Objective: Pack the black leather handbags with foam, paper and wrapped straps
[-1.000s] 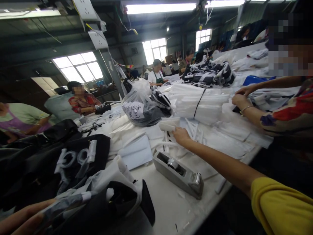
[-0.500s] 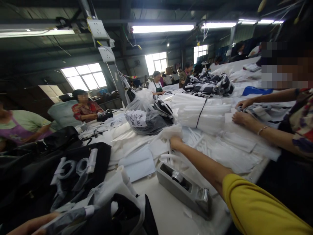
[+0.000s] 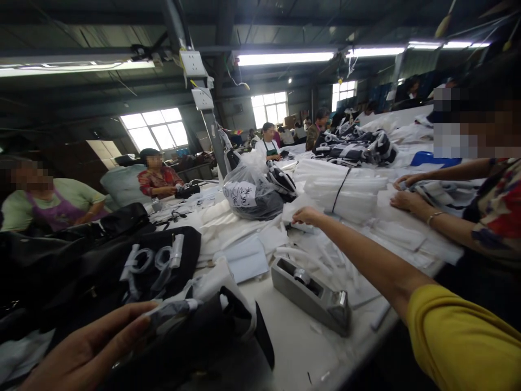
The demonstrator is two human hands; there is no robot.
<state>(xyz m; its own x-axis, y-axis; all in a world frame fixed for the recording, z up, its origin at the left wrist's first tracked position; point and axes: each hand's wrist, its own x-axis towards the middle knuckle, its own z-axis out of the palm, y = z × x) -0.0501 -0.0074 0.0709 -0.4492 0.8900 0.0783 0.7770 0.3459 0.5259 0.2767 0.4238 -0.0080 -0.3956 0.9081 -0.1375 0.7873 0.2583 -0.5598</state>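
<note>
My left hand, at the lower left, is closed around a plastic-wrapped handle of a black bag. White wrapping material bulges from the bag's top. Reaching across the table, my right hand has its fingers pinched at the edge of a white sheet, beside a clear plastic sack with a handwritten label. Closer to me stands a grey tape dispenser. Pale blue-white sheets lie to its left.
Another black bag with wrapped handles lies at left. A strapped bundle of white foam sheets sits past my right hand. A co-worker's hands work at the right. A post with sockets rises behind the sack.
The view has shifted, bringing more of my left hand into sight on the wrapped handle. My right hand's fingers now show pinched at the white sheet's edge.
</note>
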